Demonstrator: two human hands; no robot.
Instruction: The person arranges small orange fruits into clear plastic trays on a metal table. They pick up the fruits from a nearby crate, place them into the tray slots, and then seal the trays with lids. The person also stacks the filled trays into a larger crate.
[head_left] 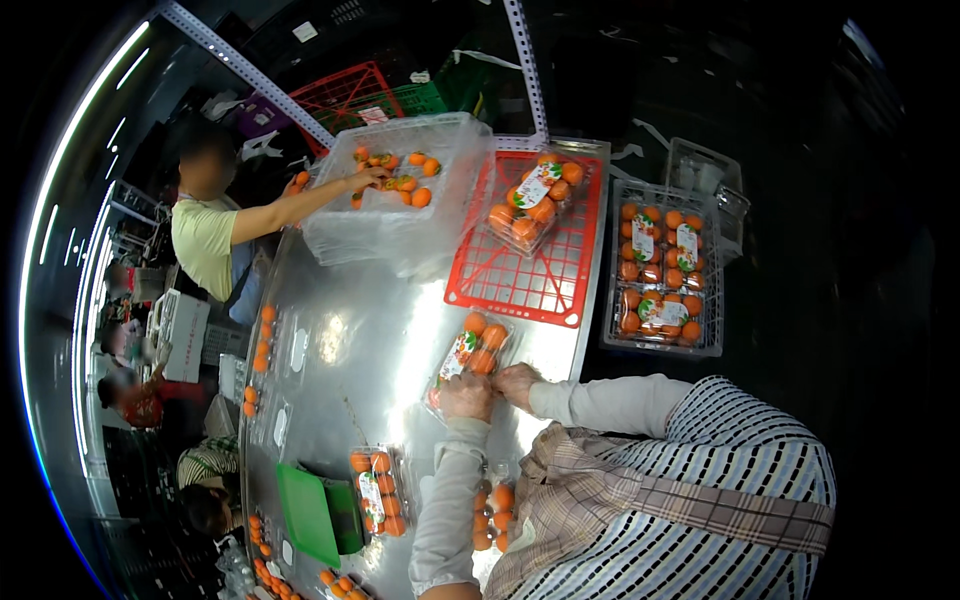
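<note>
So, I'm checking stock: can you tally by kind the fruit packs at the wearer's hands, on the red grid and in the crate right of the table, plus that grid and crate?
Fruit packs: 5 (1 at the left hand and right hand, 1 on the grid, 3 in the crate)
Red grid: 1
Crate: 1
Total: 7

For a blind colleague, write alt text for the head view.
The wearer's left hand and right hand are at the near end of a clear pack of orange fruit on a metal table. Beyond, another pack rests on a red grate; at left, a co-worker reaches into a pale fruit crate.
</note>
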